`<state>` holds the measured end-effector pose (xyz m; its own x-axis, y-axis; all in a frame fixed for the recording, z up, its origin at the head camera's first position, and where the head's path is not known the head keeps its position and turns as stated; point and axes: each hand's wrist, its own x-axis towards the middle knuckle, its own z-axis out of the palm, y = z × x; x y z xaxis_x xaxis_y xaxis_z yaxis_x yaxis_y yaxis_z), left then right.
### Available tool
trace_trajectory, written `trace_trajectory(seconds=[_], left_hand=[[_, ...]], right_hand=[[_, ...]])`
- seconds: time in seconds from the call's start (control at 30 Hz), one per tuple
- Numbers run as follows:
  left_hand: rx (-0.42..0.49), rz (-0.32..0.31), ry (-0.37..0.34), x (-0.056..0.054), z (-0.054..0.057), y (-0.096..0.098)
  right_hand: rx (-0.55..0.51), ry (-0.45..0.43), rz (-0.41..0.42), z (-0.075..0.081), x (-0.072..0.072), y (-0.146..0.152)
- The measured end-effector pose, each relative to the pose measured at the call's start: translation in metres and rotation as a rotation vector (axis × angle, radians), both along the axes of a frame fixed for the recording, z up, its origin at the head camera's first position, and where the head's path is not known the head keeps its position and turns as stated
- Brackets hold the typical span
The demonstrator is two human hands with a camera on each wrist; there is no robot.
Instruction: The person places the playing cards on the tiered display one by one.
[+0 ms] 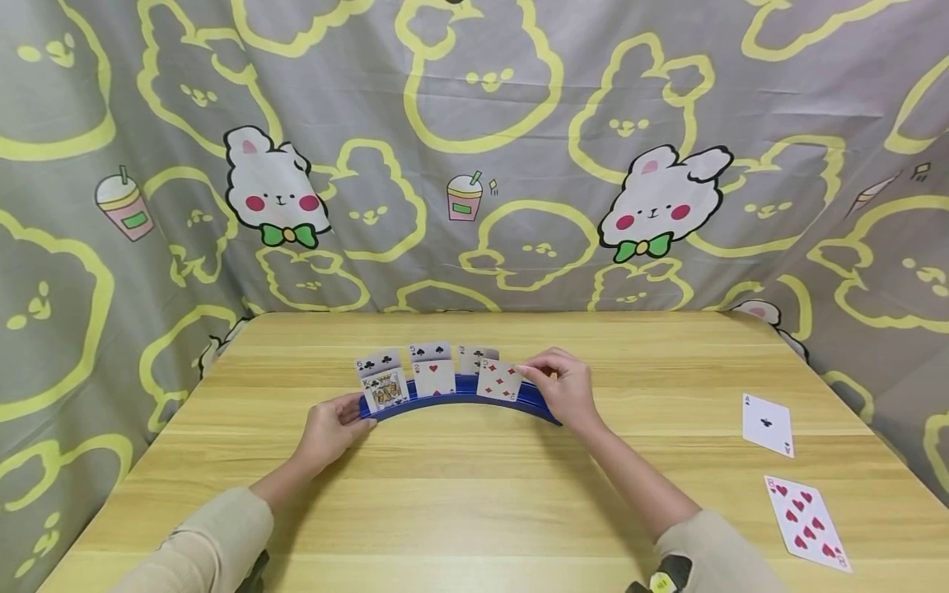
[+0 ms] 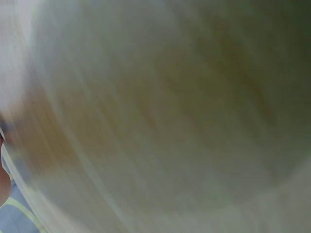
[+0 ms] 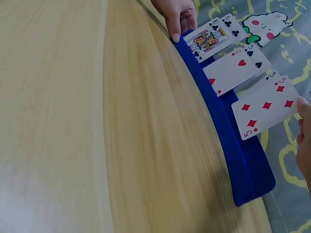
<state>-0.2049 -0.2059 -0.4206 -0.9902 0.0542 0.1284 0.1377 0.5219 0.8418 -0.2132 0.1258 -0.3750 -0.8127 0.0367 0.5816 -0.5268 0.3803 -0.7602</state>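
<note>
A curved blue card holder (image 1: 530, 398) stands on the table. My left hand (image 1: 331, 430) grips its left end, with the thumb at the front. Between right thumb and fingers, my right hand (image 1: 565, 387) pinches the five of diamonds (image 3: 266, 108) by its edge, at the holder's right part. Behind that card, a black card (image 1: 469, 359), apparently the three of clubs, is partly covered. To the left, the two of hearts (image 1: 434, 378) stands before the five of spades (image 1: 430, 351). The king of clubs (image 1: 385, 389) stands before the six of clubs (image 1: 380, 361).
On the table's right side lie the ace of clubs (image 1: 768, 424) and, nearer, the eight of hearts (image 1: 808, 523), both face up. A patterned grey curtain (image 1: 511, 247) hangs around the wooden table (image 1: 460, 511). Blur fills most of the left wrist view.
</note>
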Motion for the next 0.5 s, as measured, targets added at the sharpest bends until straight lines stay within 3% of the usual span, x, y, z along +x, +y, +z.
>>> trace_trajectory(seconds=[0.3,0.5], left_hand=[[-0.005,-0.004,-0.001,-0.001,0.000,-0.001],[-0.004,-0.004,-0.001,-0.001,0.000,-0.001]], right_hand=[[-0.022,-0.033,-0.024,-0.002,-0.004,-0.016],[-0.020,-0.057,-0.033,0.017,0.009,-0.027]])
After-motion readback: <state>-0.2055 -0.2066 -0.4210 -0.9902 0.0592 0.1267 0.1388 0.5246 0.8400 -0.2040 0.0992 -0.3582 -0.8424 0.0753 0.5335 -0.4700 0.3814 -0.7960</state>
